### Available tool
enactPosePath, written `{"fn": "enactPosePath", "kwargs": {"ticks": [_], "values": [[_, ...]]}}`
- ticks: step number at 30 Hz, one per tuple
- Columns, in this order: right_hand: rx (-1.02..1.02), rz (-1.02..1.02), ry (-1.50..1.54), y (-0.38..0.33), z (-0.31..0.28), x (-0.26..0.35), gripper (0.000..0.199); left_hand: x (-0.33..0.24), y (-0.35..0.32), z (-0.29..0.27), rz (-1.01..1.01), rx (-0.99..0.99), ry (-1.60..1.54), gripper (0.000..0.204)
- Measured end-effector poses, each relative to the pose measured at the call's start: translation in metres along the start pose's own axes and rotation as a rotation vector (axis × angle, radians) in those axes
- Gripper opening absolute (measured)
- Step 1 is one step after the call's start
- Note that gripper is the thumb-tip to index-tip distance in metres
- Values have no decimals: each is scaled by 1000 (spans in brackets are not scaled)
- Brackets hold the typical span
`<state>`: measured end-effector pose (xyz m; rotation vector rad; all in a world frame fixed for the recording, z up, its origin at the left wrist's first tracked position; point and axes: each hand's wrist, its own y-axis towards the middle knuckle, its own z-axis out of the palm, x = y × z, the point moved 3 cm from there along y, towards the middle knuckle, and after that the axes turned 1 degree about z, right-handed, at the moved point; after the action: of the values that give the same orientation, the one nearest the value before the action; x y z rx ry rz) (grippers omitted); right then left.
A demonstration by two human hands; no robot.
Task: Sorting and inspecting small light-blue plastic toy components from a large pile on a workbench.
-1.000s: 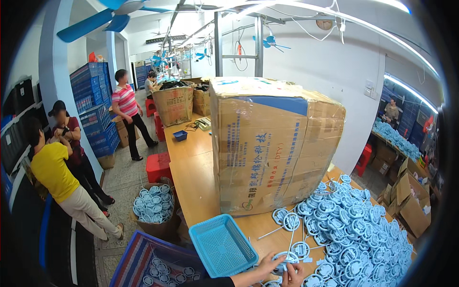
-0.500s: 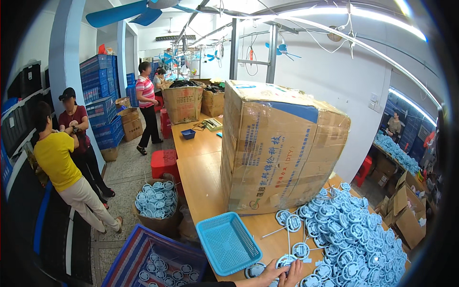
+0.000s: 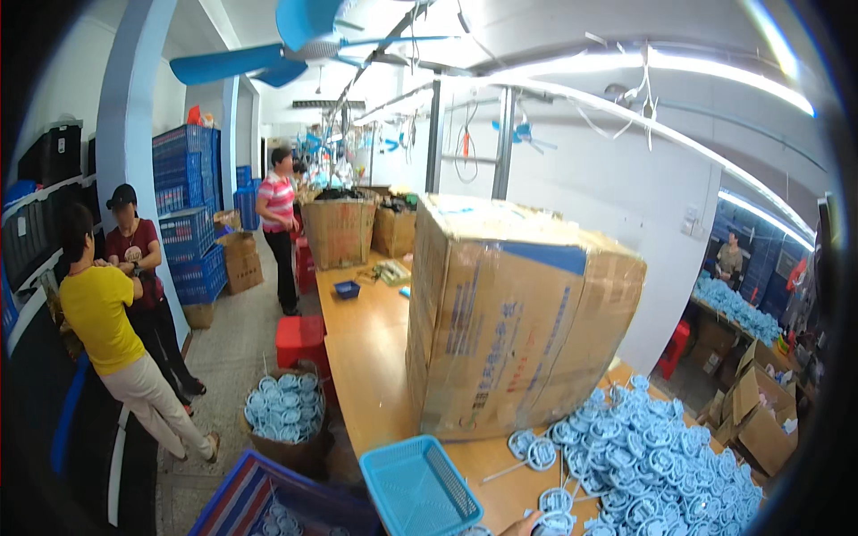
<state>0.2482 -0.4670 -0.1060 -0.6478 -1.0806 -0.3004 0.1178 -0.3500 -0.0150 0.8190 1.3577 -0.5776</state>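
Only a sliver of one hand (image 3: 523, 529) shows at the bottom edge; it looks like my left hand. It lies against a blue round plastic part (image 3: 554, 523), and whether it grips the part is cut off by the frame. My right hand is out of view. A big heap of the same blue round parts (image 3: 661, 464) covers the wooden table (image 3: 366, 357) to the right. A blue plastic basket (image 3: 420, 487) sits just left of the hand. Behind both stands a large cardboard box (image 3: 509, 322).
Two people (image 3: 116, 330) stand at the left in the aisle, and another person (image 3: 279, 223) stands farther back by more cardboard boxes (image 3: 340, 228). On the floor are a bin of blue parts (image 3: 284, 406), a red stool (image 3: 299, 339) and a striped bag (image 3: 259, 500). Blue crates (image 3: 183, 214) line the left wall.
The view has tilted upward, so my hands have slipped almost wholly below the bottom edge. The box, basket and heap of parts have not moved on the table.
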Motion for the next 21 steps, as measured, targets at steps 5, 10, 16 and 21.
{"fn": "enactPosePath", "kwargs": {"ticks": [5, 10, 16, 21], "values": [[-82, -154, -24, -23, 24, 36, 42, 12, 11, 3, -66, 0, 154, 59], [6, -79, -204, -4, -8, 4, 47, 26, 5, -7, -128, 140, -92, 53], [70, -48, -209, -10, 3, -3, 43, 90, -9, -21, -170, 115, -30, 59], [-237, -15, -231, 5, -43, -16, 29, 157, -6, -39, -468, 86, -132, 62]]}}
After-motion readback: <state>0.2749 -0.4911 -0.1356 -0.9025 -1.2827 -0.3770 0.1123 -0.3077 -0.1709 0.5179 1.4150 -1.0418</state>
